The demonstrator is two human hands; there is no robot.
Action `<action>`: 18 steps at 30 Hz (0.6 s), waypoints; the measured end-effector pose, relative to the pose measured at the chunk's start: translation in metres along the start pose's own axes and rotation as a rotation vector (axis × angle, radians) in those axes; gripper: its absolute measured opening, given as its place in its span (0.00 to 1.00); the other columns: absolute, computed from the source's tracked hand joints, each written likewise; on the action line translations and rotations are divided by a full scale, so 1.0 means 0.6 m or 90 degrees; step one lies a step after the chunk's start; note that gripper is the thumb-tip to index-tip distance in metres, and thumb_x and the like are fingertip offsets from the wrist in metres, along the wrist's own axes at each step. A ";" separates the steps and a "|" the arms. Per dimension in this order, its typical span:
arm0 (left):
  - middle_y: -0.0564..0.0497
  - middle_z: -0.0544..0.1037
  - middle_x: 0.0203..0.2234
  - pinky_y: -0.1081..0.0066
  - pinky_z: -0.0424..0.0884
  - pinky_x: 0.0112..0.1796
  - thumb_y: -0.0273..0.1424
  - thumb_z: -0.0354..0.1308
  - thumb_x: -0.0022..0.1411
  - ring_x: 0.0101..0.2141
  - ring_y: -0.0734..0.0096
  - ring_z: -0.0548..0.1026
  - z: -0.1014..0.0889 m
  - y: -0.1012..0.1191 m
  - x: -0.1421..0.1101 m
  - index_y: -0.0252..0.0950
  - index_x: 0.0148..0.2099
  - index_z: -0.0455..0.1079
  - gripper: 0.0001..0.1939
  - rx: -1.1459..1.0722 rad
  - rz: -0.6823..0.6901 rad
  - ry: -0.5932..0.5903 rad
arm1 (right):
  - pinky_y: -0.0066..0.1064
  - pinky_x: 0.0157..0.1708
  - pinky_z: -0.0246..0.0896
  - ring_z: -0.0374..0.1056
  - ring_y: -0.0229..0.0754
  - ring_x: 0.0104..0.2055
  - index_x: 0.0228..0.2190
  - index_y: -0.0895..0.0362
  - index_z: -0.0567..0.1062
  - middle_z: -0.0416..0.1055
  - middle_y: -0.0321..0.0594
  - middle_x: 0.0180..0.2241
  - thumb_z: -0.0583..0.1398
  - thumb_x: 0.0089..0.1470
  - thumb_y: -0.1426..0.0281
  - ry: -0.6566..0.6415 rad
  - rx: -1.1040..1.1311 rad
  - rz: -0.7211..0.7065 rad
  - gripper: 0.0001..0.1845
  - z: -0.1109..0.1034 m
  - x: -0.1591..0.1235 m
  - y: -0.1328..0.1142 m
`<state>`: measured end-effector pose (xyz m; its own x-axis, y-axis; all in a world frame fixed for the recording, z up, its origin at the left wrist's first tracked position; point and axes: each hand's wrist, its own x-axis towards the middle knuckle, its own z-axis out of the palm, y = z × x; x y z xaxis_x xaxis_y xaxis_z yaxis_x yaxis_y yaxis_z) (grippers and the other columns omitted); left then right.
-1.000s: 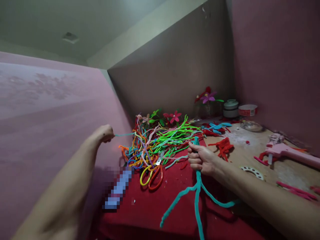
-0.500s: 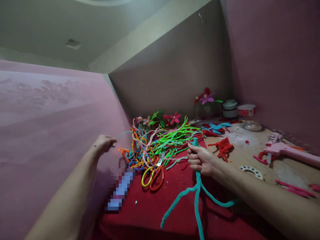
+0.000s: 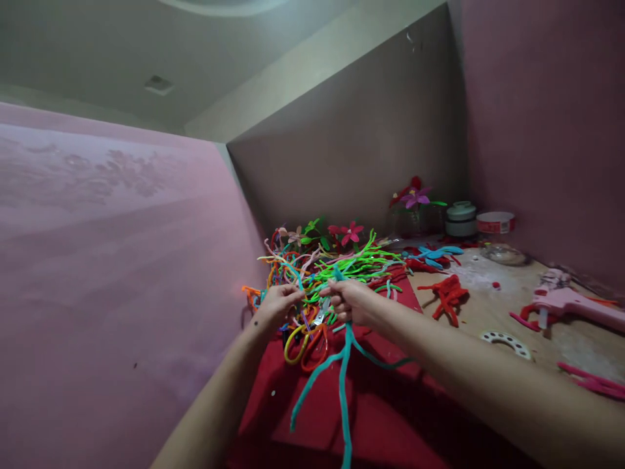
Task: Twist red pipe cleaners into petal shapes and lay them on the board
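My right hand is closed round a bunch of teal pipe cleaners. Their tips poke out above the fist, and three legs hang and spread below it. Close by on the left, my left hand pinches a single light-blue pipe cleaner that sticks up from the fingertips. Behind both hands lies a heap of many-coloured pipe cleaners, bright green ones on top. Scissors with yellow and orange handles rest on the red cloth, their blades partly hidden.
On the right, the board holds a pink glue gun, a white ring piece, red pipe cleaners and blue ones. At the back stand pipe-cleaner flowers, a lidded jar and a tape roll. A pink wall bounds the left.
My left hand has come right from beside the wall, bringing the light-blue pipe cleaner close to my right hand. The teal bunch has shifted left in view, still held.
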<state>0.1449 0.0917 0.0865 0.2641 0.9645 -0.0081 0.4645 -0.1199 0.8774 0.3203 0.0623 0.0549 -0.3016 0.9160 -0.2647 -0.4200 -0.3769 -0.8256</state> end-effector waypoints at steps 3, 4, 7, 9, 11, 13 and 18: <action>0.61 0.59 0.07 0.80 0.49 0.13 0.36 0.61 0.45 0.09 0.83 0.57 0.028 0.000 -0.007 0.33 0.21 0.64 0.13 -0.016 0.005 -0.024 | 0.21 0.10 0.31 0.38 0.27 0.09 0.21 0.59 0.64 0.49 0.26 0.08 0.53 0.53 0.70 0.044 -0.040 -0.045 0.11 0.053 0.043 -0.010; 0.61 0.58 0.07 0.80 0.49 0.13 0.35 0.62 0.44 0.09 0.84 0.57 0.032 0.000 -0.008 0.32 0.21 0.64 0.12 -0.022 0.003 -0.031 | 0.22 0.10 0.34 0.41 0.27 0.09 0.19 0.59 0.64 0.50 0.26 0.08 0.55 0.51 0.72 0.055 -0.046 -0.064 0.10 0.065 0.055 -0.011; 0.57 0.65 0.09 0.79 0.52 0.13 0.36 0.64 0.42 0.11 0.81 0.61 0.022 -0.006 0.001 0.31 0.21 0.66 0.14 -0.050 -0.024 -0.055 | 0.23 0.13 0.43 0.50 0.29 0.11 0.18 0.59 0.64 0.56 0.29 0.09 0.57 0.46 0.77 0.099 -0.063 -0.106 0.10 0.079 0.083 -0.010; 0.51 0.70 0.13 0.77 0.58 0.15 0.42 0.62 0.45 0.14 0.76 0.67 0.004 -0.014 0.024 0.29 0.23 0.68 0.18 -0.090 -0.052 -0.047 | 0.24 0.13 0.43 0.51 0.30 0.11 0.17 0.59 0.64 0.57 0.30 0.09 0.57 0.46 0.77 0.126 -0.085 -0.106 0.10 0.073 0.093 -0.007; 0.48 0.72 0.17 0.75 0.62 0.18 0.48 0.55 0.51 0.17 0.74 0.69 -0.015 -0.023 0.061 0.29 0.25 0.69 0.23 -0.143 -0.082 0.004 | 0.24 0.12 0.39 0.48 0.30 0.10 0.15 0.59 0.65 0.56 0.30 0.07 0.57 0.45 0.77 0.144 -0.116 -0.095 0.11 0.061 0.096 -0.003; 0.46 0.73 0.19 0.73 0.64 0.19 0.48 0.53 0.53 0.19 0.72 0.70 -0.026 -0.028 0.108 0.28 0.29 0.68 0.24 -0.190 -0.116 0.076 | 0.24 0.12 0.36 0.46 0.29 0.09 0.13 0.60 0.65 0.55 0.30 0.06 0.57 0.44 0.78 0.147 -0.146 -0.087 0.12 0.051 0.094 0.001; 0.44 0.69 0.45 0.60 0.69 0.40 0.35 0.52 0.60 0.41 0.65 0.70 -0.022 -0.015 0.202 0.32 0.50 0.63 0.18 -0.363 -0.157 0.186 | 0.24 0.10 0.35 0.44 0.29 0.08 0.13 0.61 0.67 0.56 0.32 0.06 0.58 0.43 0.77 0.062 -0.192 -0.033 0.11 0.043 0.069 0.006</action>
<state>0.1617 0.2127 0.0838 -0.0687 0.9811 -0.1811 -0.0575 0.1774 0.9825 0.2843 0.0953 0.0536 -0.1971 0.9474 -0.2522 -0.1554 -0.2842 -0.9461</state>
